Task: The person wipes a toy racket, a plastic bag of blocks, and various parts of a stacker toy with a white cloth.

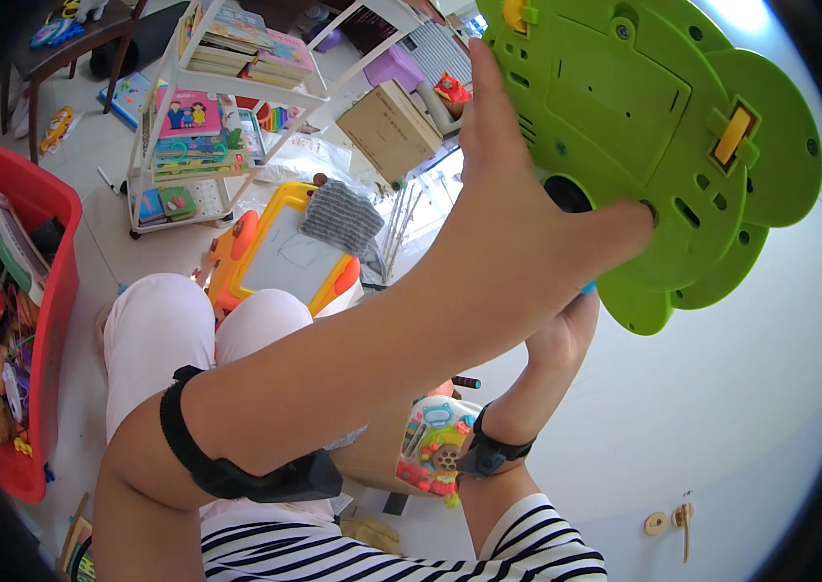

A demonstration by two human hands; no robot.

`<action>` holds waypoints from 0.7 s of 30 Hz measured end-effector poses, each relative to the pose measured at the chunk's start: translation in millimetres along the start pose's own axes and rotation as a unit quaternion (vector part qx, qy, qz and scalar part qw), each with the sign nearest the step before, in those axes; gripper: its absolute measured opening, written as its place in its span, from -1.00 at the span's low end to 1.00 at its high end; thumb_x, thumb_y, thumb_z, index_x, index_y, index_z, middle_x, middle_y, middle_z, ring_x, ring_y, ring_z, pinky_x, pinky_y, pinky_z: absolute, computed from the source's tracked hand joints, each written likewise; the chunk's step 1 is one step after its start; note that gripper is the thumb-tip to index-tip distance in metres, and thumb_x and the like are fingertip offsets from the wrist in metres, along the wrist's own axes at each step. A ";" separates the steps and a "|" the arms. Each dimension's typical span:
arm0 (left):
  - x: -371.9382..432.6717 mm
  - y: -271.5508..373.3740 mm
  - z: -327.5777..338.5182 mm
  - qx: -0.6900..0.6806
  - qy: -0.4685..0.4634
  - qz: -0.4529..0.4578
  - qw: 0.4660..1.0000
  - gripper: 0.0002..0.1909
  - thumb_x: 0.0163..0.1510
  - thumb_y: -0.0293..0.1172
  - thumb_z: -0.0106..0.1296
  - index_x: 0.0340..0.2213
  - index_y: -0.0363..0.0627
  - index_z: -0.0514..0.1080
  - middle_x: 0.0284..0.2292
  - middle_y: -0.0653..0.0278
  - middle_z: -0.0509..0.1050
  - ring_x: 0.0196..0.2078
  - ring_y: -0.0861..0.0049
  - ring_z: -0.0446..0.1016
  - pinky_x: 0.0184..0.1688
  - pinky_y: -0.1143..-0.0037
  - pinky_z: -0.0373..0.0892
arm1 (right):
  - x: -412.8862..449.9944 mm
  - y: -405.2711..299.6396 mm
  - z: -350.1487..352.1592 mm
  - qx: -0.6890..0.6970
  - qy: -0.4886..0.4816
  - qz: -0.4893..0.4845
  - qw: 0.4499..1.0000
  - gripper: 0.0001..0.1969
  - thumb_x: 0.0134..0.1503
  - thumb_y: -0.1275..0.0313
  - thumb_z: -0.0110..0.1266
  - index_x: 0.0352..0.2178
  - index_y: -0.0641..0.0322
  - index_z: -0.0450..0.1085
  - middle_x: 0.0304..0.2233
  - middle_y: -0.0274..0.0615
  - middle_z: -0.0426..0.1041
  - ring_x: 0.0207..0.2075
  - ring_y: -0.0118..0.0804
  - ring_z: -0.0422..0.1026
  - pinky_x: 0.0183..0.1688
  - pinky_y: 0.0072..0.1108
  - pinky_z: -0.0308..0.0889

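A green plastic toy [615,109] with a scalloped rim is held up at the upper right, its underside facing me. That underside has a screwed battery cover [618,98], slots and yellow wheels. My left hand [527,189] grips its near edge, one digit pressed on the underside and another along the left rim. Below it, my right hand [564,331] reaches the toy's lower edge beside a small blue part. Its fingers are mostly hidden behind my left hand and the toy, but it appears to support the toy.
A red bin [54,291] of toys stands at the left. Ahead are a white cart [251,84] with books, a cardboard box [389,131] and a yellow-framed drawing board [280,254] under a grey cloth [344,214]. An activity toy [440,451] sits below my right arm, near a door handle [684,516].
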State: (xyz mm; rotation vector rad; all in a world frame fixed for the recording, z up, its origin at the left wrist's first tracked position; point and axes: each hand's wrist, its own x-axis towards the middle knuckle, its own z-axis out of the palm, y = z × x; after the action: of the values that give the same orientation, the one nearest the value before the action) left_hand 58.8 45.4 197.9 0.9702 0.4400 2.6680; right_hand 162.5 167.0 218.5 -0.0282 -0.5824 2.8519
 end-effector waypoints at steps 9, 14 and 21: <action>-5.4 -6.2 -11.2 -0.016 -0.054 0.029 0.998 0.09 -0.24 -0.39 0.07 0.07 -0.29 -0.54 0.02 -0.03 -0.08 0.09 0.25 -0.05 0.06 0.42 0.06 | -4.9 -1.5 1.8 0.015 0.055 -0.020 0.998 -0.58 0.01 0.30 -0.01 -0.13 0.33 0.18 -0.08 0.02 0.20 -0.04 -0.03 0.22 -0.11 -0.29 0.33; -6.9 -13.1 -9.5 -0.054 -0.067 0.050 0.995 0.15 -0.22 -0.37 0.11 0.04 -0.33 -0.63 0.07 -0.11 -0.24 0.14 0.15 -0.13 0.07 0.40 0.06 | -5.2 -5.3 -1.7 0.003 0.083 -0.056 0.995 -0.56 0.03 0.32 -0.02 -0.11 0.37 0.15 -0.10 0.05 0.21 -0.07 -0.01 0.25 -0.09 -0.29 0.32; -11.5 -16.8 -12.4 -0.061 -0.027 0.008 0.998 0.13 -0.18 -0.35 0.10 0.05 -0.31 -0.61 0.06 -0.05 -0.14 0.12 0.27 -0.06 0.06 0.44 0.08 | -5.5 14.0 4.4 -0.032 0.028 -0.040 0.998 -0.52 0.03 0.31 -0.04 -0.04 0.33 0.10 -0.01 0.05 0.11 0.07 -0.01 0.07 -0.03 -0.26 0.26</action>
State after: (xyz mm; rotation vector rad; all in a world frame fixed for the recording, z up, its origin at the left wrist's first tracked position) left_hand 61.7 54.5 176.0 1.0100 0.2552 2.6409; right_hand 164.4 151.6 216.9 -0.0937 -0.6478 2.7444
